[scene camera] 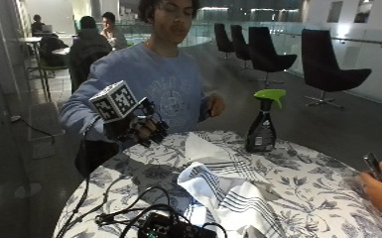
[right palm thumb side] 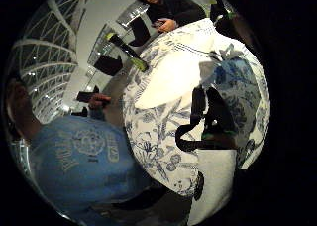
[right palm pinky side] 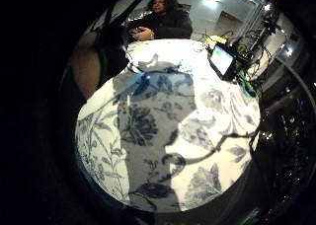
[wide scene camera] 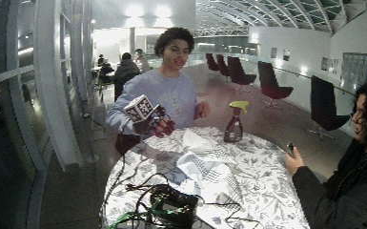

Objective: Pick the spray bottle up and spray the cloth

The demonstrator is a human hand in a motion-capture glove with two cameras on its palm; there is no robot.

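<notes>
Striped cloth point(scene camera: 233, 191) lies crumpled mid-table on the floral tablecloth point(scene camera: 309, 183), nearest the camera. Gloved right hand point(scene camera: 144, 130) hovers above the table's far edge, fingers loosely curled, holding nothing. Spray bottle point(scene camera: 263, 121) stands upright further back, well apart from the hand, across the cloth.

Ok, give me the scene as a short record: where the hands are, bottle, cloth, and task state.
right hand: gloved, raised above the table's edge, fingers loosely curled, holding nothing
left hand: bare, raised, off the table
spray bottle: upright on the table, untouched, green trigger on top
cloth: white, striped, crumpled mid-table
task state: bottle not yet picked up
</notes>
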